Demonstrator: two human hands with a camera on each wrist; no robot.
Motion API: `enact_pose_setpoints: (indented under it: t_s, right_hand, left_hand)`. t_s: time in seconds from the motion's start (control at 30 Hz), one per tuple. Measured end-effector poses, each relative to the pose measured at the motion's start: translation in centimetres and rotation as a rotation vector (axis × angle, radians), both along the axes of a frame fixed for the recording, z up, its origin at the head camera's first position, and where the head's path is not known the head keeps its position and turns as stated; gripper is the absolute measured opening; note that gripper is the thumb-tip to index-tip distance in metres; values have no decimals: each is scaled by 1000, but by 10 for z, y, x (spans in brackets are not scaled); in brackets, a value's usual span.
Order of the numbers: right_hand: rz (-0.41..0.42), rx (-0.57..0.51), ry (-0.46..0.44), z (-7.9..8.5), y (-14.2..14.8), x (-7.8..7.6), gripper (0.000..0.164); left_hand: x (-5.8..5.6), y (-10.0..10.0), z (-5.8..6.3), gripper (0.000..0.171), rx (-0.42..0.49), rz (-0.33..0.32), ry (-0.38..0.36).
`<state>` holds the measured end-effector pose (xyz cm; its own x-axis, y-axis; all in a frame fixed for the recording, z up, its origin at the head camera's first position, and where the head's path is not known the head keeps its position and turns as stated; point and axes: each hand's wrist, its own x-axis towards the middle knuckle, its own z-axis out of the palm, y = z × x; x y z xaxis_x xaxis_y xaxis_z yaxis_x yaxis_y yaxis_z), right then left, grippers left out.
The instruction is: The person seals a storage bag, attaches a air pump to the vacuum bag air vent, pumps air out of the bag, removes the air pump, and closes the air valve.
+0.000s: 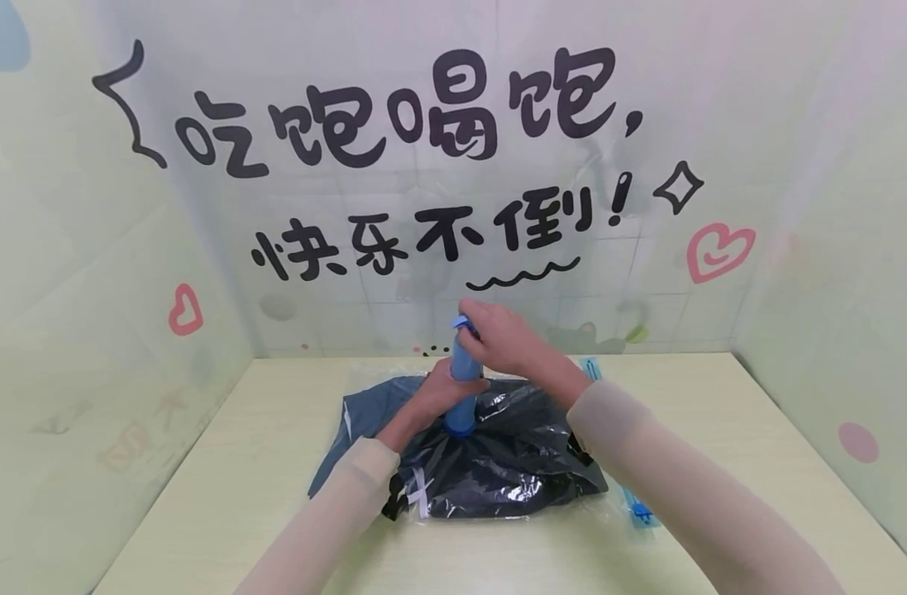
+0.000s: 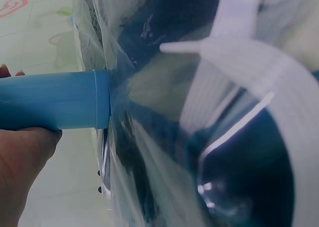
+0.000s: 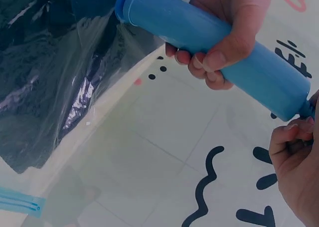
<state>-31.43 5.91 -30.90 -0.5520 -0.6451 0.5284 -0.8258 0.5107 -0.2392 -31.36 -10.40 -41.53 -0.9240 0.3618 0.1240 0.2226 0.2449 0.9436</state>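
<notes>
A blue hand pump [image 1: 462,416] stands upright with its wide base on a clear plastic storage bag [image 1: 513,487]. My left hand [image 1: 440,390] grips the pump's barrel around its middle; the right wrist view shows its thumb and fingers wrapped about the blue tube [image 3: 269,80]. At the top, my right hand [image 1: 501,337] holds the pump's handle, which sits close to the end of the barrel. Dark folded fabric [image 1: 379,417] fills the bag, and the plastic is wrinkled around the pump's base. In the left wrist view a white strap [image 2: 279,72] crosses the dark fabric.
The bag lies on a pale wooden table [image 1: 230,487]. A blue zip strip [image 1: 639,511] runs along the bag's right edge, partly behind my right sleeve [image 1: 676,479]. Pale printed walls [image 1: 364,190] with black lettering enclose the table's back and sides.
</notes>
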Motion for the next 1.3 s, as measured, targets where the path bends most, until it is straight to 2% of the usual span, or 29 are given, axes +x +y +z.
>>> enact_pose_setpoints:
  t_s: [0.1,0.23,0.43,0.57,0.77,0.93,1.03,1.3]
  right_hand:
    - [48,-11,-22,8,2,-3,15]
    - [54,-17,6,26,5,-5,14]
    - [-9,-37,83,63,11,0,12]
    - [-40,-15,74,73,12,3,11]
    - [-17,-57,93,64,11,5,14]
    - [5,-72,115,46,9,3,26]
    - [-18,-56,93,34,7,4,33]
    - [-67,40,98,8,2,3,29]
  left_hand:
    - [-1,0,-1,33,4,-9,1]
    - [-3,0,-3,23,3,-1,-5]
    - [-3,1,-2,18,-8,15,-4]
    - [-1,1,-3,19,-15,23,6]
    - [1,1,-2,17,-20,9,5]
    - [2,0,-2,13,-6,-2,6]
    - [2,0,-3,13,-1,-10,-1]
    - [3,0,-3,23,15,-25,-6]
